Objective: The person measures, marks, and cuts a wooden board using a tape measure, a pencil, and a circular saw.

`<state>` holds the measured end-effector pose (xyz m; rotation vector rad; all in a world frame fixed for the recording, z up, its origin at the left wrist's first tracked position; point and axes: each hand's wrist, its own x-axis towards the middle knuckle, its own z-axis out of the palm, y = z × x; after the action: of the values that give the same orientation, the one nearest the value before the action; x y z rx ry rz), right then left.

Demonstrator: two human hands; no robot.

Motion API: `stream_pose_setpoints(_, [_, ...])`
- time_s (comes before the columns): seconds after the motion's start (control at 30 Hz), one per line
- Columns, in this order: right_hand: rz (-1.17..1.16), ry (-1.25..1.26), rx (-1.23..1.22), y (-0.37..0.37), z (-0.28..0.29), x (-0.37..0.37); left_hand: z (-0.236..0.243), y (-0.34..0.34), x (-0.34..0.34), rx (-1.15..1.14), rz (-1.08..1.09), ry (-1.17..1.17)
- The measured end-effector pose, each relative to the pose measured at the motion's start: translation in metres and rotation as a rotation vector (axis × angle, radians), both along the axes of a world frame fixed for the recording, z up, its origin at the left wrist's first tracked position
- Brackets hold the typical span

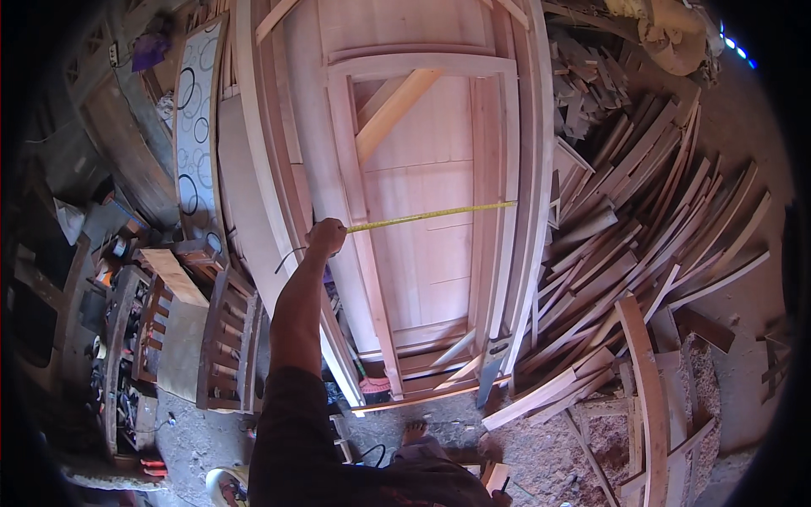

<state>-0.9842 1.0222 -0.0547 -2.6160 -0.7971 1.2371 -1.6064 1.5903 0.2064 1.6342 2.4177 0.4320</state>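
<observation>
My left hand (328, 237) is closed at the left side of a wooden frame (340, 144), gripping the end of a yellow tape measure (422, 217). The blade runs taut across the frame's opening to its right rail. A dark strap or cord (287, 258) hangs beside that hand. Low at the picture's edge, my right hand (500, 499) shows only in part, closed around a thin dark pencil-like stick. Beneath the frame lies a panelled wooden door (418, 279), and a diagonal brace (397, 114) crosses the frame's upper corner.
A handsaw (490, 372) leans at the frame's near right corner. Piled wood strips (608, 262) fill the right side, with sawdust (557, 456) nearer me. Slatted wooden furniture (226, 346) stands at left. A pink broom head (374, 386) and my foot (414, 433) are near the frame's lower end.
</observation>
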Motion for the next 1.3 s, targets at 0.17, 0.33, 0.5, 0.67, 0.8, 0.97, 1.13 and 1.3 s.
stream_pose_setpoints(0.17, [-0.008, -0.023, -0.024, 0.002, 0.004, 0.006, -0.013, 0.001, 0.01, 0.019, 0.086, 0.016])
stream_pose_setpoints(0.33, [-0.02, -0.045, -0.024, 0.003, 0.01, 0.014, -0.021, 0.011, 0.007, 0.013, 0.106, 0.039])
stream_pose_setpoints(0.5, [-0.045, -0.053, -0.02, 0.0, 0.012, 0.015, -0.024, 0.015, 0.007, 0.007, 0.108, 0.061])
stream_pose_setpoints(0.67, [-0.051, -0.052, -0.034, -0.006, 0.008, 0.008, -0.023, 0.01, -0.002, -0.007, 0.131, 0.036])
stream_pose_setpoints(0.8, [-0.091, -0.058, -0.029, -0.016, 0.004, 0.006, -0.021, 0.019, 0.003, 0.015, 0.133, 0.062])
stream_pose_setpoints(0.97, [-0.179, -0.069, 0.065, -0.048, -0.003, 0.006, -0.051, 0.04, -0.002, 0.042, -0.117, 0.179])
stream_pose_setpoints(1.13, [-0.319, -0.14, 0.296, -0.047, 0.001, 0.002, -0.13, -0.028, 0.033, -0.165, -0.412, -0.409])
stream_pose_setpoints(1.3, [-0.329, -0.206, 0.372, -0.086, -0.04, 0.013, -0.257, -0.151, 0.196, -0.3, -1.094, -0.48])
